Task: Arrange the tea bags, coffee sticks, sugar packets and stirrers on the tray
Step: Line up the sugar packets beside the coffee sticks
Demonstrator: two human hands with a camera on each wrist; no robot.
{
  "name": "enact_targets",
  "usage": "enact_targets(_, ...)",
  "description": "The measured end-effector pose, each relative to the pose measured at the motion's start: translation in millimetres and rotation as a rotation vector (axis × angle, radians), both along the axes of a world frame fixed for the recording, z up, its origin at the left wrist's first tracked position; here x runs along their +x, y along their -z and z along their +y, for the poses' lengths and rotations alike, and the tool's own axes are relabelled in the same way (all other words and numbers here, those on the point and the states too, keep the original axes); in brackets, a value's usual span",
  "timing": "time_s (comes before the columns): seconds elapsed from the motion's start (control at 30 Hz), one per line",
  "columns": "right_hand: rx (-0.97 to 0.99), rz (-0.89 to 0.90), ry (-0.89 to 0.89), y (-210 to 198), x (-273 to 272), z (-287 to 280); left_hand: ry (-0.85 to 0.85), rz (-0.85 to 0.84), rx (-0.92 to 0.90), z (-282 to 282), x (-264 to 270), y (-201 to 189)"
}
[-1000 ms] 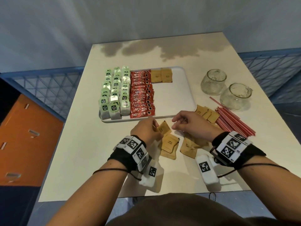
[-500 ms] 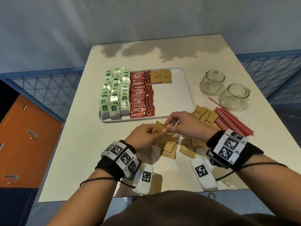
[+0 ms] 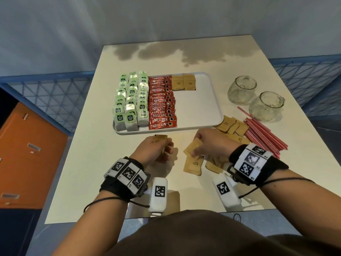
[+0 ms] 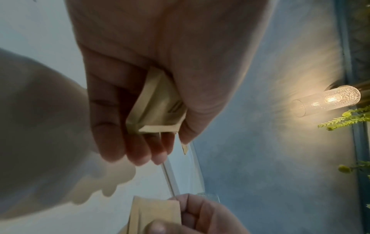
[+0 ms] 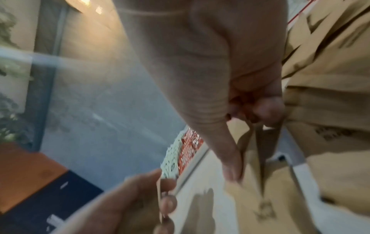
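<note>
Gathering sugar packets at the near edge of the bench [image 3: 88, 163], the left hand [image 3: 153, 150] has its fingers [image 4: 112, 120] curled round a small stack of packets [image 4: 158, 109], while the right hand [image 3: 212, 145] pinches another brown packet [image 3: 193, 147] out of the loose pile [image 3: 192, 164] directly beneath it. The right hand is the nearer to that pile, whose packets lie at mixed angles. Beyond both hands sits the tray [image 3: 212, 100], its bare right part just ahead; the two sugar packets already placed [image 3: 183, 82] lie at its far end, long axes pointing away from the person.
</note>
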State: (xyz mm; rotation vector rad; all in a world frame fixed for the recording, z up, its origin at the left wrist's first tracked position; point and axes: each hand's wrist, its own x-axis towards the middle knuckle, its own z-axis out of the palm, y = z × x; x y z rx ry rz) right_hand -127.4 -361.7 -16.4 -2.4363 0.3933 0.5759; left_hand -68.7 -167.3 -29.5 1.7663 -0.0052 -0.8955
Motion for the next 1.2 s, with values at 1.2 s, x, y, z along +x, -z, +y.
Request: enact_targets(1.2, 0.055, -0.065, -0.23, 13, -19, -11, 0.283, -0.138, -0.005, -16, -2, 16)
